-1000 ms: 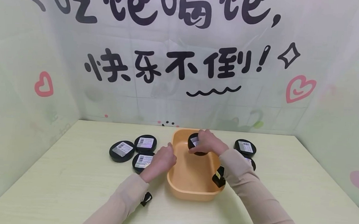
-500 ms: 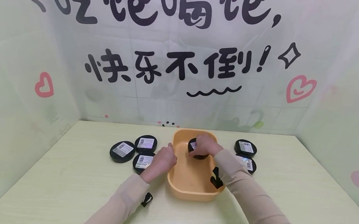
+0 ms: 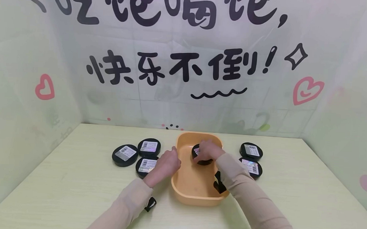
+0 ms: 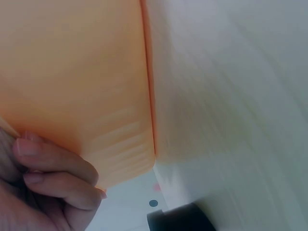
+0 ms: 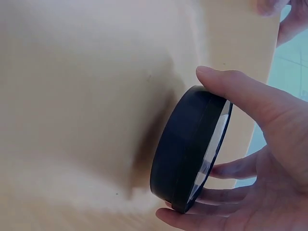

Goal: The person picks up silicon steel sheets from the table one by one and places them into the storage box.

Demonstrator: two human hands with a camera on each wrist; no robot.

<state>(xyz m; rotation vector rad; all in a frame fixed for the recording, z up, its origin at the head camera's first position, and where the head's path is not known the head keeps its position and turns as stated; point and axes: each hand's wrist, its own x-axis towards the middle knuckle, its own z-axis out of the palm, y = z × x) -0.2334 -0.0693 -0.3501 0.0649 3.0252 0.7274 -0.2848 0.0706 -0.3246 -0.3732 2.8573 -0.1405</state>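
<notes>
Beyond both hands, a backdrop (image 3: 165, 110) read "快乐不倒!" An orange tub (image 3: 193, 179), long axis running forward, stood beside the left hand (image 3: 168, 162), which gripped its rim (image 3: 198, 197). Inside, right of that hand, the nearer right hand (image 3: 211, 150) held a black disc (image 5: 180, 144) (its label's (image 5: 213, 144) print proved illegible).

Pale yellow-green table (image 3: 60, 184) with a faint wood-look grain, and an orange, round-cornered plastic basin (image 3: 194, 180) sits around the middle, toward the back. Left of it there's a snug cluster of three flat, round, black, white-labelled cases (image 3: 125, 155) (the nearest one's partly covered), and over on the right two matching black cases (image 3: 251, 151) lie close together, labelled side up.
</notes>
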